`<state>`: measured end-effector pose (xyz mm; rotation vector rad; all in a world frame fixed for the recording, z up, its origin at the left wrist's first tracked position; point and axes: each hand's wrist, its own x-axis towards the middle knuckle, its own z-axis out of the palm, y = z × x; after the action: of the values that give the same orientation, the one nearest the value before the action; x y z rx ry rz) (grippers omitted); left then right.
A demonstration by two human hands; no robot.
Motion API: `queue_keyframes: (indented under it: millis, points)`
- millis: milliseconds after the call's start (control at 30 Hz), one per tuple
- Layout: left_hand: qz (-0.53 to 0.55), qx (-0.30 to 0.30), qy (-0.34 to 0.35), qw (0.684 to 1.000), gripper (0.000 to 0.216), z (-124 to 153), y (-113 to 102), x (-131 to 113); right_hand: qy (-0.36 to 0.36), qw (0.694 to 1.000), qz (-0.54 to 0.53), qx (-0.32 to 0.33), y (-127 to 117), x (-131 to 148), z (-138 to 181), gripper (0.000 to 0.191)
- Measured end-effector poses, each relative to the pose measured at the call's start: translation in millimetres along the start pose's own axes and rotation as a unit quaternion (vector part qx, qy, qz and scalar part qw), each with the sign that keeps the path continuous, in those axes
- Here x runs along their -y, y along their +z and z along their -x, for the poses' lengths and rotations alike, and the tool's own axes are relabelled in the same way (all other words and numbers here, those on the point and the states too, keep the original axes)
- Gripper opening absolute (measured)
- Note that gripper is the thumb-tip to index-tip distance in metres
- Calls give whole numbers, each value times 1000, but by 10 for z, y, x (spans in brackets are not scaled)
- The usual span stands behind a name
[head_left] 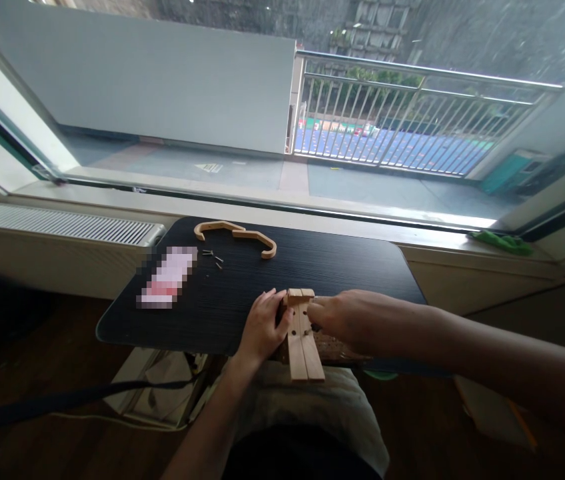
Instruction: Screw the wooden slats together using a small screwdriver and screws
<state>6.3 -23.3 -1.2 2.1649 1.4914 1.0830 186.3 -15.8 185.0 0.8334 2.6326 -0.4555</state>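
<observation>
While clamping pale, drilled, two-strip wooden piece (306,365) in left fingers (268,302), beside curled right fingers (319,311) (cannot tell whether holding anything), could tilt thin grey metal pin (307,333), just beside right fingers, by pushing off-axis, or slide strips apart through loose left grip.

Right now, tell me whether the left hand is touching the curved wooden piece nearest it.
Apart. In the head view, a strip of dark tabletop shows between the left hand and that curved wooden piece.
</observation>
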Motion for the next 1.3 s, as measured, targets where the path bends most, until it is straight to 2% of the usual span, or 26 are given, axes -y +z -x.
queue_keyframes:
  millis: [300,400,633,900,1100,1300]
  points:
    - [9,6,2,1000,34,-13,-25,-3,8,1000,6,-13,-27,101,-21,12]
    - [9,3,3,1000,35,-14,-22,1,25,1000,2,-12,-24,123,-48,14]
    - [-1,3,1,1000,32,-12,8,28,7,999,-5,-41,19,66,-102,24]
    - [-1,0,4,1000,33,-8,10,33,95,995,-13,22,-120,224,-122,31]
    - [-5,0,3,1000,32,-6,22,44,89,996,-4,16,-118,217,-157,27]
    - [-3,-2,2,1000,32,-8,25,40,137,988,45,60,-125,261,-183,29]
